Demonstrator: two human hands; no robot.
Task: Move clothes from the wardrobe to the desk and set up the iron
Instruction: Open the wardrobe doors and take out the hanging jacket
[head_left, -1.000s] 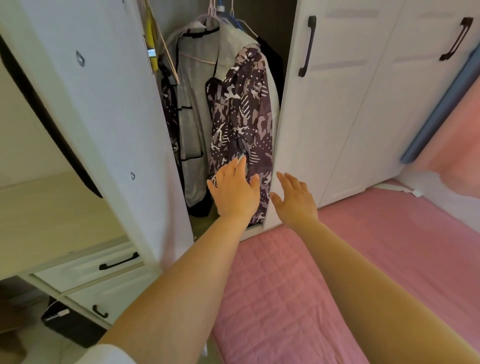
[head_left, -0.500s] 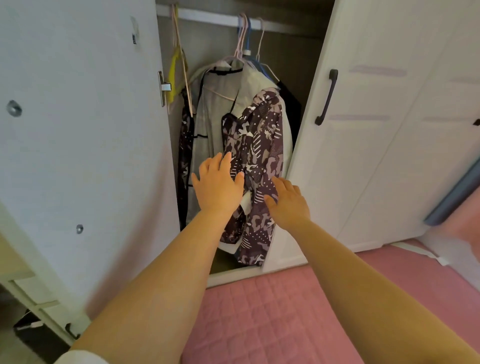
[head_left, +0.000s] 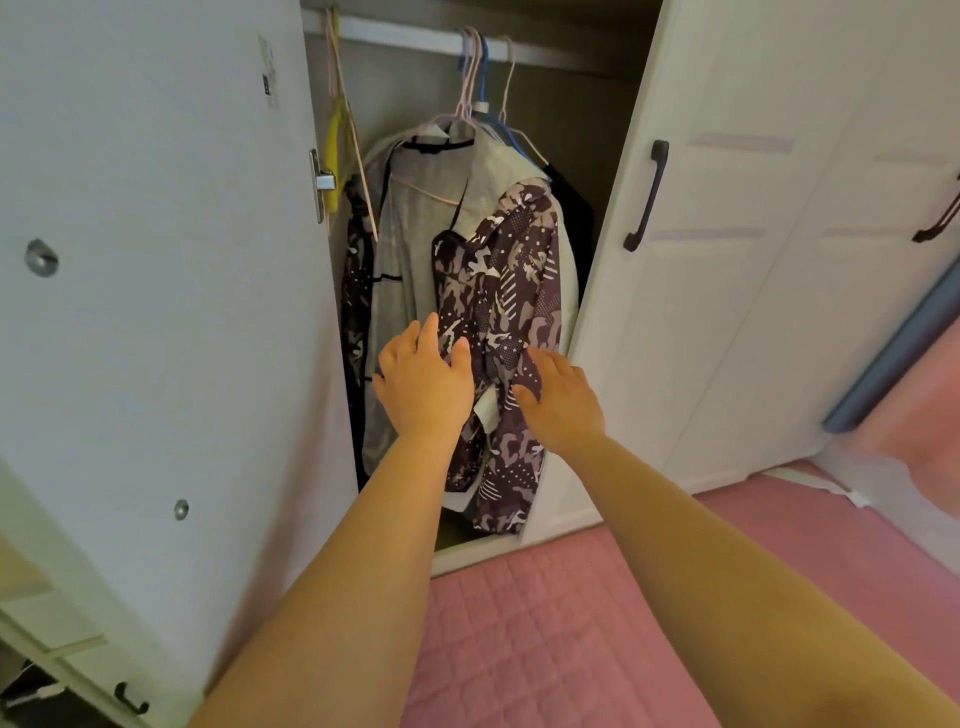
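- left hand (head_left: 423, 387) and right hand (head_left: 561, 400), fingers spread wide and holding nothing, flank the patterned shirt (head_left: 501, 312), likely to gather it.
- its hanger hook (head_left: 470, 78) sits well above both hands, so lifting comes next.

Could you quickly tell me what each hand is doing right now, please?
Left hand: open, fingers straight, at the patterned garment, gripping nothing.
Right hand: open, fingers resting against the same garment, not gripping it.

White panelled doors (head_left: 779, 260), pink quilted bedding (head_left: 545, 623).
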